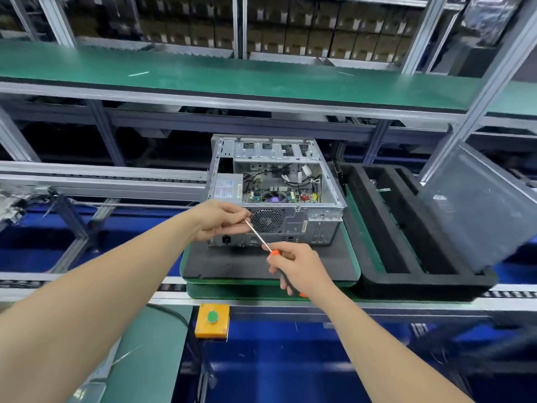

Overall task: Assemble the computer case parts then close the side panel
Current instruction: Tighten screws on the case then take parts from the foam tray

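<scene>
1. The right hand (293, 269) grips the orange and black handle of the screwdriver (258, 235).
2. The left hand (220, 221) pinches the shaft near its tip, beside the fan grille (266, 220).
3. Just behind both hands stands the computer case (276, 181), its top side open.
4. The side panel (482, 210) leans well to the right of the right hand.

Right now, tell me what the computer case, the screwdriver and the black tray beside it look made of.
The computer case: bare sheet metal, likely steel, dull silver, with punched vent holes and folded edges. The screwdriver: bright metal shaft that glints; handle orange and black, probably plastic or rubber. The black tray: seemingly foam, matte, thick soft-edged walls, no shine.
</scene>
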Demonstrator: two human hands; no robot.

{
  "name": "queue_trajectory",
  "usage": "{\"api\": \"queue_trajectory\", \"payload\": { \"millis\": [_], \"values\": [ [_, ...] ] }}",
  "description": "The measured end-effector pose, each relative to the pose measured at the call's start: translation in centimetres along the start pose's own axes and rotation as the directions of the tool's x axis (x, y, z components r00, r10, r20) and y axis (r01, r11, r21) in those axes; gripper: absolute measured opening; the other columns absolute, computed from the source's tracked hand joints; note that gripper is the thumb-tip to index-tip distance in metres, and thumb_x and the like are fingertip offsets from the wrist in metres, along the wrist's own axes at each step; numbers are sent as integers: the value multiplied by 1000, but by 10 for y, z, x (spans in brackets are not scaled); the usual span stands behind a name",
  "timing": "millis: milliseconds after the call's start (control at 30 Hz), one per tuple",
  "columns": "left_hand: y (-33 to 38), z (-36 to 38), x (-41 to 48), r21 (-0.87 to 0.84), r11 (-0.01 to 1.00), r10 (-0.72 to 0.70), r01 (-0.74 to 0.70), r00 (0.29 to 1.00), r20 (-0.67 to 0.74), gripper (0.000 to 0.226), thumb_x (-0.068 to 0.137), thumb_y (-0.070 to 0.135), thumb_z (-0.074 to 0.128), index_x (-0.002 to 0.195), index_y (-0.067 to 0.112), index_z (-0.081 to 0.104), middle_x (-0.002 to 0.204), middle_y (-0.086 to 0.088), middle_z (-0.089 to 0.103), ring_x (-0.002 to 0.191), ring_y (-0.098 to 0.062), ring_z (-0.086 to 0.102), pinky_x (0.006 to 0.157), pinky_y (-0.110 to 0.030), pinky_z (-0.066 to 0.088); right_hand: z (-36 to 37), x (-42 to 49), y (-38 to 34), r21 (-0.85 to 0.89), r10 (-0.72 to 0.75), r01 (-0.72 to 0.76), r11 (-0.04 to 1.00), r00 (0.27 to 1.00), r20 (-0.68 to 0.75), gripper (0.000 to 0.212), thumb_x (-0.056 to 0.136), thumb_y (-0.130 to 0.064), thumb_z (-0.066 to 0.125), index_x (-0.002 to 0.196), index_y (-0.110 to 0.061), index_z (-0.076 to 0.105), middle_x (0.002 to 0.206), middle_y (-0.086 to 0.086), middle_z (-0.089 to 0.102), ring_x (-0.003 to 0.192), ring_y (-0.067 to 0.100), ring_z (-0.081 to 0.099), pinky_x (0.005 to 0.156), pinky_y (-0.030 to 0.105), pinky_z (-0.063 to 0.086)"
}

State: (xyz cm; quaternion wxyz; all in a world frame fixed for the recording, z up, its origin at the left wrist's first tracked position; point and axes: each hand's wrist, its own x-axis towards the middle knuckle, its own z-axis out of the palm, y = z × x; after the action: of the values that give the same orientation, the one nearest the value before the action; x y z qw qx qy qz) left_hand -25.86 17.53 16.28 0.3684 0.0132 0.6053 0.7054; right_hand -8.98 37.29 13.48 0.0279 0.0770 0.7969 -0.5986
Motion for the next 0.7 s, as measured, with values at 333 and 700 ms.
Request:
{"api": "queue_trajectory", "payload": {
  "millis": [333,700],
  "values": [
    [4,-1,-5,75,997,12,-12,1000,0,14,91,-15,61,96,-11,74,103,-24,75,99,-33,75,74,-25,62,-5,-2,3,40,8,-9,999,1000,23,26,96,-18,67,111,-37,75,84,6,76,50,24,58,43,31,51],
    [-18,-15,-8,97,986,-142,136,988,65,17,92,-2,67,106,-9,71,97,-23,74,106,-31,72,87,-33,61,1,-8,19,39,73,-79,996,988,134,30,94,-23,64,119,-37,75,87,5,76,50,23,58,43,28,48]
  ]
}}
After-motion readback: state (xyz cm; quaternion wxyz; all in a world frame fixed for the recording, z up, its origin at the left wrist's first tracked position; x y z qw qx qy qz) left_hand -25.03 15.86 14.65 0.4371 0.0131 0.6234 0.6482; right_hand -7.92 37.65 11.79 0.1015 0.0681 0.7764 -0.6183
